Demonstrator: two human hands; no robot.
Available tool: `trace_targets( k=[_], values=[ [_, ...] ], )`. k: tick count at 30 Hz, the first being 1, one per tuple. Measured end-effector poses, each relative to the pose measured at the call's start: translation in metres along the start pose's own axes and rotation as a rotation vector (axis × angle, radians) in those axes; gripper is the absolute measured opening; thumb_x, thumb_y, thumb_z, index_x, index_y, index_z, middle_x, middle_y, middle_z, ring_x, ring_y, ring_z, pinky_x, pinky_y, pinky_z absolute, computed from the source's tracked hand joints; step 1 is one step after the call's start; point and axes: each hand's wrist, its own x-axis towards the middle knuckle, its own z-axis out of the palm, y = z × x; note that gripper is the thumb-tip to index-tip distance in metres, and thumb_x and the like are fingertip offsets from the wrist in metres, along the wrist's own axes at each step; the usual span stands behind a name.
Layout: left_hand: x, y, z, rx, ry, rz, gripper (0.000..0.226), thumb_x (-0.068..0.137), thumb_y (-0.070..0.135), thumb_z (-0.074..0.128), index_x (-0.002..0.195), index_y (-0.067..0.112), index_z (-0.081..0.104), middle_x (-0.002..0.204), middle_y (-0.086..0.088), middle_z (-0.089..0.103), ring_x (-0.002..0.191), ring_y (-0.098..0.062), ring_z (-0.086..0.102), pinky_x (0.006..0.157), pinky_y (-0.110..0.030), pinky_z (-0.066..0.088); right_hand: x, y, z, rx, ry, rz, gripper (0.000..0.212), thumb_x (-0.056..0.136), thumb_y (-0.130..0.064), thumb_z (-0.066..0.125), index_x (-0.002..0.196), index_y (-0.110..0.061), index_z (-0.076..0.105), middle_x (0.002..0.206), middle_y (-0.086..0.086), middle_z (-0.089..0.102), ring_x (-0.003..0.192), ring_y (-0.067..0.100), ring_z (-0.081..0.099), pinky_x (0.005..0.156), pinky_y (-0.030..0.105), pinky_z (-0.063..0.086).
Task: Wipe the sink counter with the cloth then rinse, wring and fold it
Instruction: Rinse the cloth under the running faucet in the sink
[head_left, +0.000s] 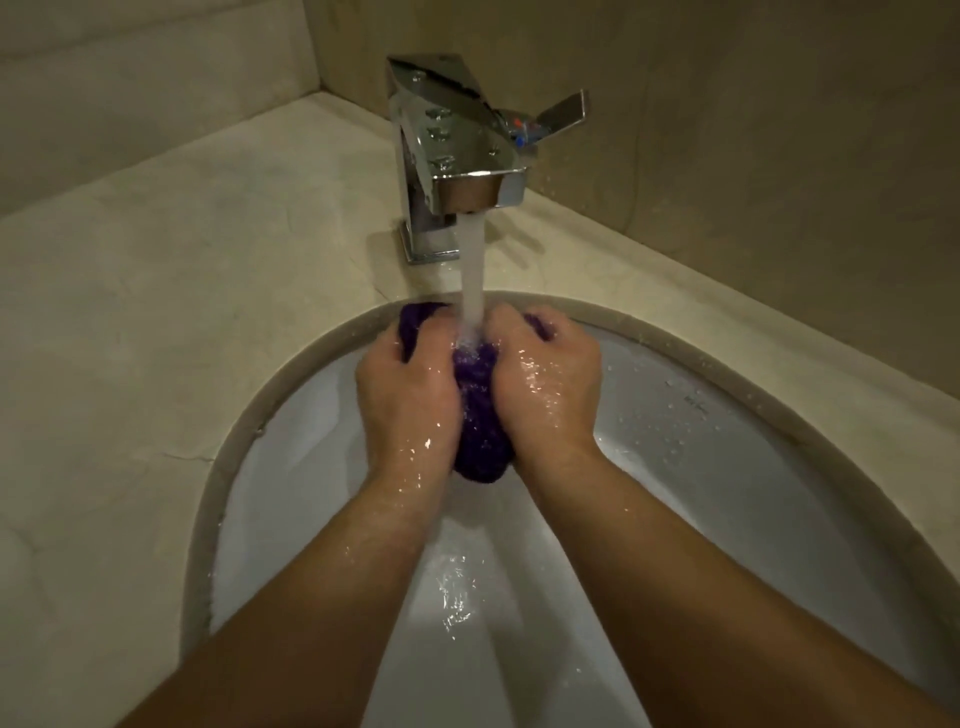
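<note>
A dark purple cloth is bunched between both hands over the white sink basin. My left hand grips its left side and my right hand grips its right side, fingers curled into the fabric. Water streams from the chrome faucet straight onto the cloth between my knuckles. Both hands and wrists are wet. A lump of cloth hangs below my palms; another bit shows past my left fingers at the basin's far rim.
The beige stone counter surrounds the basin, with water drops on its right side. The faucet lever points right. Tiled walls close in behind and to the right. Water runs down the basin floor.
</note>
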Motion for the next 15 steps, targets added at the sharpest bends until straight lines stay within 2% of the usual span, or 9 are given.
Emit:
trace_targets(
  k=[2, 4, 6, 8, 9, 10, 12, 14, 15],
  values=[
    [-0.004, 0.001, 0.000, -0.134, -0.078, -0.130, 0.028, 0.093, 0.050, 0.058, 0.094, 0.029, 0.076, 0.090, 0.009, 0.077, 0.089, -0.012, 0.073, 0.083, -0.038, 0.058, 0.004, -0.009, -0.011, 0.165, 0.075, 0.185, 0.017, 0.080, -0.024, 0.067, 0.067, -0.014, 0.069, 0.062, -0.002, 0.061, 0.063, 0.015, 0.058, 0.065, 0.039, 0.052],
    [-0.005, 0.006, -0.002, -0.279, -0.147, -0.335, 0.051, 0.089, 0.069, 0.050, 0.114, 0.031, 0.073, 0.107, 0.003, 0.077, 0.100, -0.022, 0.073, 0.092, -0.046, 0.056, 0.008, -0.016, -0.021, 0.407, 0.070, 0.378, 0.012, 0.078, -0.015, 0.069, 0.067, -0.017, 0.069, 0.067, 0.002, 0.059, 0.069, 0.020, 0.057, 0.067, 0.038, 0.049],
    [-0.007, 0.012, -0.004, -0.359, -0.255, -0.522, 0.060, 0.088, 0.073, 0.048, 0.116, 0.027, 0.074, 0.111, -0.001, 0.076, 0.099, -0.026, 0.074, 0.090, -0.045, 0.056, 0.005, -0.019, -0.024, 0.510, -0.001, 0.430, 0.003, 0.078, -0.015, 0.066, 0.075, -0.015, 0.067, 0.076, 0.007, 0.055, 0.075, 0.023, 0.055, 0.070, 0.040, 0.047],
    [-0.008, 0.015, -0.008, -0.476, -0.376, -0.631, 0.059, 0.087, 0.071, 0.051, 0.119, 0.026, 0.074, 0.116, 0.000, 0.074, 0.105, -0.027, 0.071, 0.094, -0.046, 0.054, -0.001, -0.017, -0.021, 0.433, -0.073, 0.396, 0.015, 0.074, -0.027, 0.062, 0.077, -0.014, 0.067, 0.083, 0.012, 0.063, 0.082, 0.030, 0.063, 0.080, 0.045, 0.053],
    [-0.009, 0.017, -0.010, -0.532, -0.408, -0.658, 0.057, 0.087, 0.068, 0.053, 0.120, 0.026, 0.073, 0.117, 0.000, 0.073, 0.107, -0.027, 0.070, 0.097, -0.046, 0.052, -0.003, -0.017, -0.020, 0.350, -0.088, 0.365, 0.024, 0.073, -0.034, 0.058, 0.083, -0.017, 0.072, 0.092, 0.010, 0.071, 0.091, 0.030, 0.068, 0.089, 0.050, 0.056],
    [-0.008, 0.017, -0.012, -0.547, -0.416, -0.667, 0.055, 0.087, 0.065, 0.055, 0.118, 0.024, 0.074, 0.116, -0.001, 0.074, 0.105, -0.027, 0.071, 0.096, -0.045, 0.053, -0.004, -0.015, -0.019, 0.259, -0.099, 0.327, 0.032, 0.073, -0.039, 0.055, 0.094, -0.024, 0.075, 0.101, 0.001, 0.074, 0.101, 0.025, 0.069, 0.096, 0.050, 0.054],
    [-0.006, 0.018, -0.016, -0.543, -0.410, -0.608, 0.053, 0.089, 0.061, 0.055, 0.112, 0.019, 0.077, 0.112, -0.008, 0.075, 0.098, -0.027, 0.074, 0.084, -0.041, 0.059, -0.006, -0.016, -0.019, 0.126, -0.116, 0.244, 0.040, 0.076, -0.042, 0.052, 0.110, -0.039, 0.073, 0.113, -0.014, 0.072, 0.111, 0.013, 0.066, 0.101, 0.046, 0.052],
    [-0.005, 0.019, -0.015, -0.508, -0.390, -0.511, 0.054, 0.093, 0.060, 0.051, 0.107, 0.015, 0.077, 0.113, -0.011, 0.075, 0.096, -0.026, 0.075, 0.074, -0.039, 0.062, -0.008, -0.018, -0.021, 0.143, -0.139, 0.222, 0.040, 0.078, -0.043, 0.054, 0.114, -0.046, 0.071, 0.119, -0.016, 0.071, 0.114, 0.010, 0.065, 0.102, 0.044, 0.052],
    [-0.005, 0.019, -0.014, -0.495, -0.378, -0.461, 0.056, 0.094, 0.060, 0.049, 0.108, 0.014, 0.076, 0.111, -0.010, 0.075, 0.097, -0.026, 0.074, 0.075, -0.039, 0.062, -0.009, -0.020, -0.020, 0.175, -0.165, 0.222, 0.039, 0.079, -0.047, 0.054, 0.114, -0.048, 0.070, 0.120, -0.016, 0.071, 0.115, 0.010, 0.065, 0.103, 0.044, 0.051]
  ],
)
